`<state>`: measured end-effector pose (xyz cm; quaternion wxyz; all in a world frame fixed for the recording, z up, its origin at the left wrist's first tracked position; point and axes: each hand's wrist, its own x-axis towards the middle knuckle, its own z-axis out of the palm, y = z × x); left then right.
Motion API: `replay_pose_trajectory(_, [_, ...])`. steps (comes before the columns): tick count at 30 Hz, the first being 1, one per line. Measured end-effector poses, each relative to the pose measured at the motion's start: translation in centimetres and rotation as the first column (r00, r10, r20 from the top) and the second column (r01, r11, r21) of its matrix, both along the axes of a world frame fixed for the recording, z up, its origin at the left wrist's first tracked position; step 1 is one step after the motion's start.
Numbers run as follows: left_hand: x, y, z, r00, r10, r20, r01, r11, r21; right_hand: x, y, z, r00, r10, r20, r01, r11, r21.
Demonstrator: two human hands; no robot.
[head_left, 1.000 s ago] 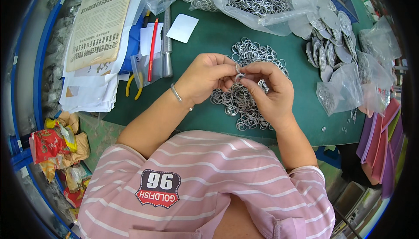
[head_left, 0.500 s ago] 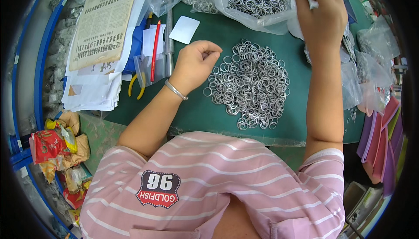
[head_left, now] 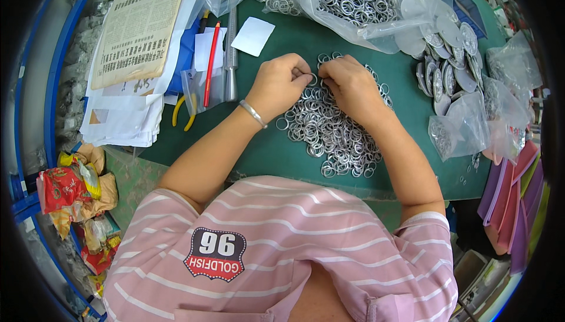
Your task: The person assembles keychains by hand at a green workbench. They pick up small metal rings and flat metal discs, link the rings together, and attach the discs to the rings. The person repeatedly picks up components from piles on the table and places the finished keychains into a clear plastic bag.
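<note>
The left hand (head_left: 279, 84) was curled, thumb and forefinger pinched on a metal ring (head_left: 313, 79); the right hand (head_left: 351, 84) bent its fingers down close beside it, whether around anything I could not tell. Both were over the far part of a heap of loose rings (head_left: 335, 125) on the green tabletop (head_left: 297, 37). Beyond lay a clear plastic bag (head_left: 379, 32) of rings, and to the right, silvery discs (head_left: 450, 78); to the left, a red pencil (head_left: 212, 66) and yellow-handled pliers (head_left: 193, 111)

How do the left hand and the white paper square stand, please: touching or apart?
Apart. The head view shows a strip of green tabletop between the left hand and the white paper square.
</note>
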<state>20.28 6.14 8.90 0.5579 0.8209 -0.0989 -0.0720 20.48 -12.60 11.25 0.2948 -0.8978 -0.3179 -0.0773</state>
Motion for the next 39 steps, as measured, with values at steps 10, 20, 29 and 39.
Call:
replay_pose_trajectory(10, [-2.2,0.7,3.9,0.694,-0.319,-0.645,-0.232,0.75,-0.62,-3.3,-0.3,1.2,0.796,0.378,-0.472,0.219,0.547,0.808])
replay_pose_trajectory(20, [-3.0,0.4,5.4,0.648,-0.367,-0.667,-0.256,0.72,-0.645,-3.8,0.0,3.4,0.964,0.161,-0.212,-0.027,0.851,0.524])
replay_pose_trajectory(29, [-3.3,1.5,4.5,0.976,0.025,-0.217,-0.077,0.969,-0.235,4.4,-2.4,13.6,0.773,-0.299,0.559,0.188,0.95,0.249])
replay_pose_trajectory(39, [-9.4,-1.1,1.8,0.741,-0.627,0.242,0.373,0.683,0.628,-12.8,-6.2,5.6,0.836,-0.218,-0.503,0.101,0.963,-0.25])
